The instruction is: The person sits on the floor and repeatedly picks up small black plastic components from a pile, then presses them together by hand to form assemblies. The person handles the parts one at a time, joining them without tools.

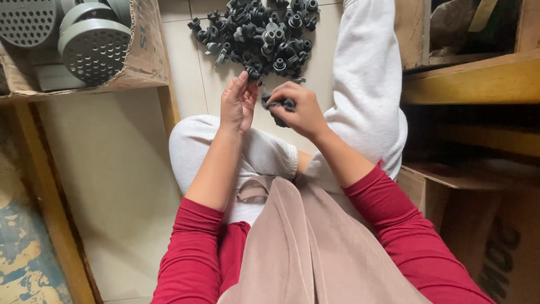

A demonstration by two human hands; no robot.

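I sit cross-legged on a tiled floor. My left hand pinches a small black plastic part at its fingertips, just at the near edge of a pile of several black plastic parts. My right hand is closed around a few more black plastic parts, right beside the left hand. Both hands hover above my knees in white trousers.
A cardboard box at upper left holds round grey perforated discs. A wooden shelf frame stands on the right, with another cardboard box below it. A wooden beam runs along the left.
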